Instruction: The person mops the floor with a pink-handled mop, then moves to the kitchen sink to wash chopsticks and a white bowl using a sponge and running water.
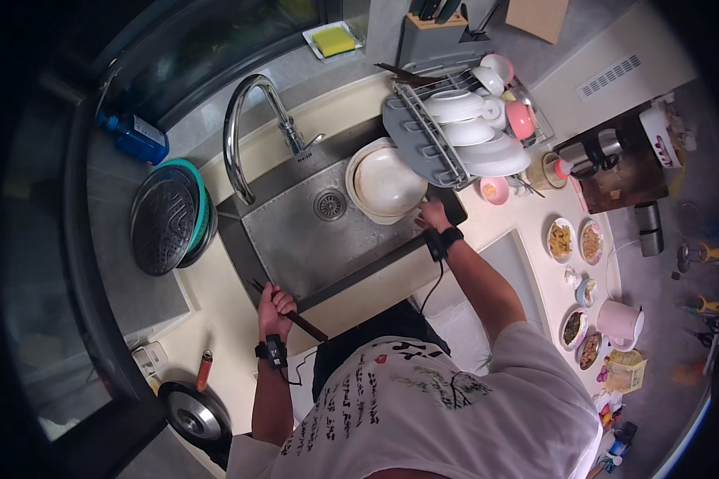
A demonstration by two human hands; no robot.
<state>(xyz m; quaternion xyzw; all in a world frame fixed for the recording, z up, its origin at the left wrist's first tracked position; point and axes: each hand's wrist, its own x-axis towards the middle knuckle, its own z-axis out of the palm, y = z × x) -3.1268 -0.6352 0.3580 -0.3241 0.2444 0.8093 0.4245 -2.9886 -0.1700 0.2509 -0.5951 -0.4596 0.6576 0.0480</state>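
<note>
At the near left rim of the sink, my left hand (276, 308) is closed round a pair of dark chopsticks (305, 326), their ends showing on both sides of the fist. My right hand (433, 216) is at the sink's right side, fingers bent against the near right rim of a white bowl (391, 185). That bowl overlaps another pale dish (360, 164) under it, inside the steel sink (284, 254). Part of the right fingers' contact is hard to make out.
A curved faucet (240, 152) rises behind the sink. On the right, a dish rack (431, 128) holds white bowls and plates; several small food dishes (560, 240) line the counter. Leftward are a dark perforated lid (165, 222), a teal basin (199, 199) and a pan lid (193, 417).
</note>
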